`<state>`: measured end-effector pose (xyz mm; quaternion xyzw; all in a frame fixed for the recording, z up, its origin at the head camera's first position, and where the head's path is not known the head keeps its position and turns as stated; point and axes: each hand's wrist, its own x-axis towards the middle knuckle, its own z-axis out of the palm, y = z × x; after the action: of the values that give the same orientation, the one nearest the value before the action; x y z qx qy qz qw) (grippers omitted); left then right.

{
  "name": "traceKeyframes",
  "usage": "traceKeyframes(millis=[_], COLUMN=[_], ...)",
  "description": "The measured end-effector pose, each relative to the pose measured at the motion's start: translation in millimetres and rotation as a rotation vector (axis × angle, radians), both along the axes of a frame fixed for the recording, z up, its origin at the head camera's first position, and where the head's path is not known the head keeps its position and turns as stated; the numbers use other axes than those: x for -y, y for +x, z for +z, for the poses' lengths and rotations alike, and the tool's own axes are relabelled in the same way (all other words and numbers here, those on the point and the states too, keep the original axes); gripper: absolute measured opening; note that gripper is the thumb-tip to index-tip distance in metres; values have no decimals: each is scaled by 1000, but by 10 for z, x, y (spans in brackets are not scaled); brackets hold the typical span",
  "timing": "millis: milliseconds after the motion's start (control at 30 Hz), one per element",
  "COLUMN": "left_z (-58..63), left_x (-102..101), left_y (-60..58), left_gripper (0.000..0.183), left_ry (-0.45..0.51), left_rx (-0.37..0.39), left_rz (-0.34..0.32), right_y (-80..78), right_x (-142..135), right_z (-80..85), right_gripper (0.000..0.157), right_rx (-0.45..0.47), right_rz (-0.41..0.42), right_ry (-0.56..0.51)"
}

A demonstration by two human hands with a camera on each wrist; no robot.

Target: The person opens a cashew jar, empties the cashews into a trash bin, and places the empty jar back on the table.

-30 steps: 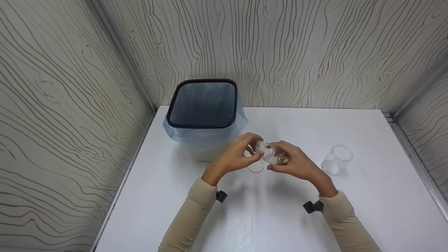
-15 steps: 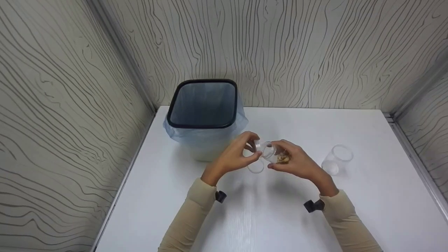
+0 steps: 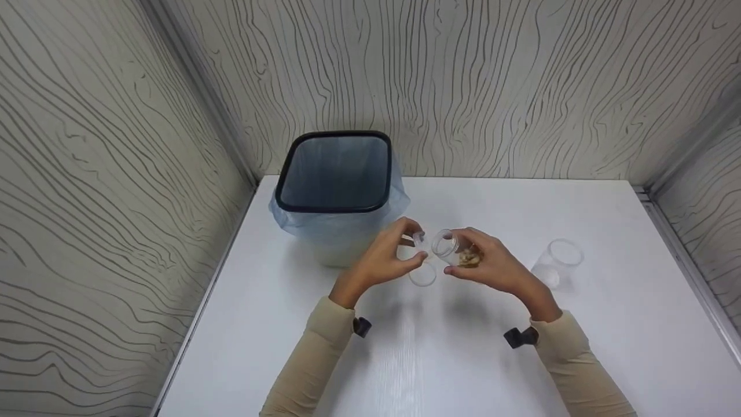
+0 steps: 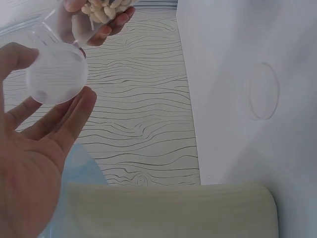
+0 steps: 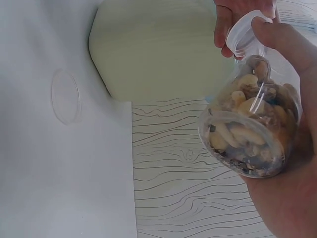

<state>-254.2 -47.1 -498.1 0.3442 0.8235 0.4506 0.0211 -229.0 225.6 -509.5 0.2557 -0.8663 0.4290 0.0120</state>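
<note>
Left hand [image 3: 389,256] pinches the lid [image 3: 418,240] at nine o'clock from the jar [image 3: 451,251], which the right hand [image 3: 491,263] grips tilted, presumably so the contents [image 3: 470,257] stay in.

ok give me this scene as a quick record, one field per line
left hand: pinches a translucent round plastic lid
right hand: grips a clear plastic jar, tilted, mouth toward the left hand
jar contents: pale and brown pieces, exact kind unclear
lid state: off the jar
on the white table: a flat clear round disc; a clear cylindrical container to the right of the right hand
bin: pale yellow-green bin, black rim, pale blue liner, open on top
</note>
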Motion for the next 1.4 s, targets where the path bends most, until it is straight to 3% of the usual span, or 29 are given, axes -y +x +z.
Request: traceKeyframes(millis=[633, 967, 1200, 1400], left_z=[-147, -247, -325, -402], left_x=[78, 121, 162, 182], left_y=[-4, -3, 10, 39], left_gripper=[37, 35, 30, 27], left_ry=[-5, 9, 1, 13], left_rx=[-60, -27, -46, 4], left_rz=[39, 85, 113, 145], right_y=[-18, -50, -75, -91], right_x=[-46, -56, -63, -76], right_z=[49, 102, 142, 156], right_gripper=[65, 64, 66, 67], right_rx=[-23, -11, -6, 16], right_rz=[-22, -34, -33, -29], right_ry=[19, 19, 31, 29])
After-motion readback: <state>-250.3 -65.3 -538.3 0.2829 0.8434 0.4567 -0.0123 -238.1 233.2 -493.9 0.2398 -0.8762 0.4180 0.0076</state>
